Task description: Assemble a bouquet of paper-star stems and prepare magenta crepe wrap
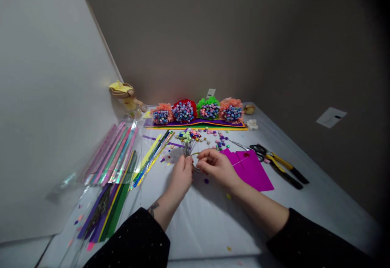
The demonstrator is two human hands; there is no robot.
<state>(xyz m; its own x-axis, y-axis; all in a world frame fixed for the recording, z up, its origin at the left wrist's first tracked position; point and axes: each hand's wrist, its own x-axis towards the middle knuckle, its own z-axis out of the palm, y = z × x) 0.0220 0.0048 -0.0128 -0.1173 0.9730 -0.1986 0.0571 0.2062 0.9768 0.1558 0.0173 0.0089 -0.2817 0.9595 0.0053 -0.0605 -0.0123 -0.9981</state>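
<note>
Tabletop [198,223] bearing beaded stems [189,142] and paper strips [114,158] meets grey walls [213,36].

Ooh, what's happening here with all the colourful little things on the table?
A person in black sleeves is working at a white table. Their left hand grips a bunch of thin wire stems with small colourful tops, held upright. The right hand has its fingers at the stems' lower end. A magenta paper sheet lies beside that hand, with black-handled scissors and yellow-handled pliers beyond. Four round colourful bouquets stand in a row by the back wall.
</note>
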